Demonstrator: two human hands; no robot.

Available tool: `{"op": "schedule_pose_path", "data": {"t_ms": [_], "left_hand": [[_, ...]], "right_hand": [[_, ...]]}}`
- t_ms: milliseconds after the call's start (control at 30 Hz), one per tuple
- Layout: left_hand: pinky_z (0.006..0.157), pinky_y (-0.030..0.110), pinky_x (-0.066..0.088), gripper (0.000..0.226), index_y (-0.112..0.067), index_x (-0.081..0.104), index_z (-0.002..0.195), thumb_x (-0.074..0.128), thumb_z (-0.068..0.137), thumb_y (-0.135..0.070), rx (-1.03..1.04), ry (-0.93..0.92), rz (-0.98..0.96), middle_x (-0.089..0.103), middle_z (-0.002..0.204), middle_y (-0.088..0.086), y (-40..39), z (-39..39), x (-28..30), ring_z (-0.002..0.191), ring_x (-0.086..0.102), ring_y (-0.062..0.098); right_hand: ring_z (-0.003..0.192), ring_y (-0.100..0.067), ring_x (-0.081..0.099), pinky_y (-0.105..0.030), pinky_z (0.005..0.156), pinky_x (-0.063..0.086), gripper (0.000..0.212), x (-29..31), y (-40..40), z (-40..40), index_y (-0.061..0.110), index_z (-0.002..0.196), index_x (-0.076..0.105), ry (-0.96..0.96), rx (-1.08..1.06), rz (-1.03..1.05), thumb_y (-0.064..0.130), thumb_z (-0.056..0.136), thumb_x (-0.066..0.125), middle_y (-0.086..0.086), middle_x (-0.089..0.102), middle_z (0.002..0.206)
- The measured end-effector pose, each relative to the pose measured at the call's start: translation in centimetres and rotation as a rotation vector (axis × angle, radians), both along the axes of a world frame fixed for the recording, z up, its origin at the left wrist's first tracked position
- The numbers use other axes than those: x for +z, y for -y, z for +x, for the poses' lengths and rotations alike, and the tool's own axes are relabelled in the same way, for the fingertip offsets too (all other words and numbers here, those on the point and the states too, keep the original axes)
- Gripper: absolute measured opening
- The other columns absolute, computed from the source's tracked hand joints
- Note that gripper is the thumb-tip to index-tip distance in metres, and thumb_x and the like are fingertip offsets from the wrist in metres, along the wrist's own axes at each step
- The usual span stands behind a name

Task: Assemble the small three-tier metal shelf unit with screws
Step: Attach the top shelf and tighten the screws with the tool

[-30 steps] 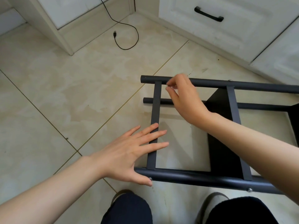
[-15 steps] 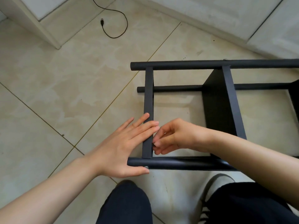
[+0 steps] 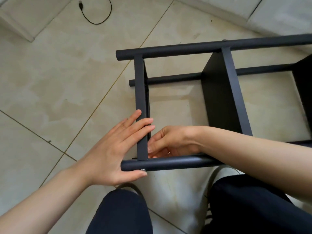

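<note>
Since a second ago the right hand [image 3: 170,142] has left the far rail [image 3: 211,48] and come down inside the frame to the near corner, where it now sits beside the end shelf panel [image 3: 141,105], fingers curled at the joint; whether they pinch a screw I cannot tell. The left hand [image 3: 114,149] remains flat, fingers straight across the panel edge, thumb under the near rail [image 3: 168,163] by a screw head [image 3: 143,169]. The shelf unit [image 3: 219,98] lies on its side on the tiled floor [image 3: 59,73], just ahead of the person's knees. Judgement: work has shifted to fastening this near corner. A black cable [image 3: 99,12] lies well apart, near the cabinets [image 3: 278,12].
</note>
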State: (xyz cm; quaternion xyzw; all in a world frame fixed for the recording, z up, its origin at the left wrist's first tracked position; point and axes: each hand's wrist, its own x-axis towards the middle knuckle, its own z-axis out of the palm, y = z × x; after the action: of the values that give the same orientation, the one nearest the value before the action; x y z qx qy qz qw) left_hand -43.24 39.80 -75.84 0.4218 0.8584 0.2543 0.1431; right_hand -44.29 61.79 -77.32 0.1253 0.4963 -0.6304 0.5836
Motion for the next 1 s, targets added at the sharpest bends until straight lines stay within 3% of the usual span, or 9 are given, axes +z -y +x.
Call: {"op": "schedule_pose_path", "data": {"t_ms": [267, 600, 767, 1000], "left_hand": [[0.124, 0.03, 0.016, 0.094, -0.015, 0.029, 0.156, 0.067, 0.082, -0.057, -0.002, -0.001, -0.001, 0.02, 0.167, -0.004, -0.08, 0.01, 0.28, 0.156, 0.006, 0.023], [0.123, 0.03, 0.018, 0.094, -0.014, 0.029, 0.156, 0.067, 0.082, -0.057, -0.002, 0.006, -0.007, 0.02, 0.167, -0.003, -0.07, -0.01, 0.3, 0.156, 0.006, 0.024], [0.122, 0.033, 0.021, 0.094, -0.017, 0.027, 0.157, 0.067, 0.082, -0.058, -0.003, 0.002, -0.001, 0.018, 0.167, -0.006, -0.01, 0.01, 0.19, 0.156, 0.006, 0.024], [0.122, 0.03, 0.019, 0.095, -0.017, 0.027, 0.157, 0.068, 0.082, -0.057, -0.004, 0.008, 0.002, 0.017, 0.168, -0.006, -0.01, -0.02, 0.0, 0.156, 0.005, 0.024]], "right_hand": [[0.073, -0.014, 0.063, -0.029, 0.081, 0.053, 0.009, -0.34, 0.2, 0.01, 0.011, 0.086, 0.072, -0.045, 0.043, 0.041, 0.008, 0.091, 0.065, -0.002, 0.071, 0.079], [0.067, -0.011, 0.061, -0.026, 0.074, 0.051, 0.017, -0.31, 0.53, -0.26, 0.011, 0.08, 0.068, -0.043, 0.118, 0.053, 0.011, 0.095, 0.061, 0.0, 0.067, 0.073], [0.072, -0.013, 0.059, -0.029, 0.08, 0.048, 0.007, -0.2, 0.24, -0.55, 0.009, 0.093, 0.068, -0.029, 0.139, 0.033, 0.009, 0.094, 0.061, -0.003, 0.067, 0.081], [0.07, -0.015, 0.061, -0.032, 0.083, 0.048, 0.016, -0.61, 0.92, -0.43, 0.01, 0.077, 0.069, -0.007, 0.169, 0.072, 0.014, 0.092, 0.065, -0.003, 0.063, 0.069]]}}
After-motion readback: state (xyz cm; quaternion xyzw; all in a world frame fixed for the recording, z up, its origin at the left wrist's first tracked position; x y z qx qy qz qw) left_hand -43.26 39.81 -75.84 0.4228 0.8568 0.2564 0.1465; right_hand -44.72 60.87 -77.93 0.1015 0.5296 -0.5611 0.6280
